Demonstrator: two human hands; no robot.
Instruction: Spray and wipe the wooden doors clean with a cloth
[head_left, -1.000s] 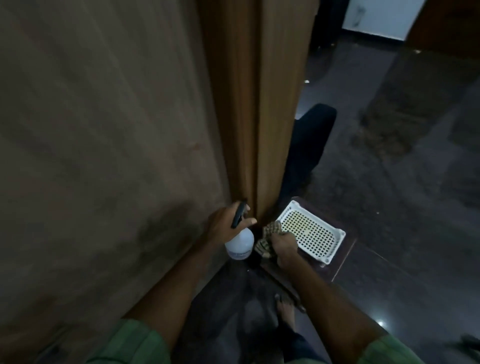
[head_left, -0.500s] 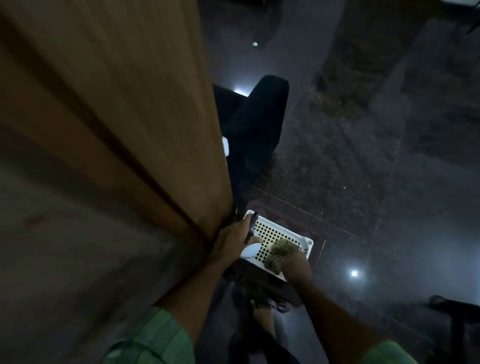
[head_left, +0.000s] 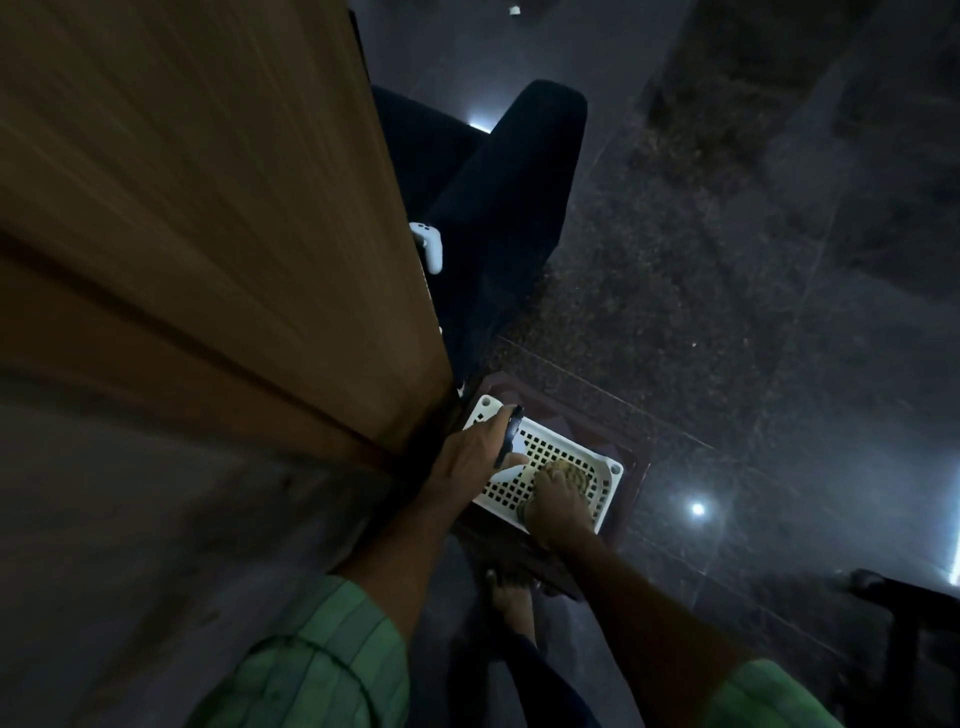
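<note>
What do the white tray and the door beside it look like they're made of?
The tray looks like moulded white plastic: a smooth matte rim and a regular grid of square holes. The door looks like wood or wood veneer, brown with straight lengthwise grain and a dull finish.

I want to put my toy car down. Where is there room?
The dark floor right of the white basket lies bare. The basket is crowded: left hand with spray bottle, right hand with cloth.
</note>
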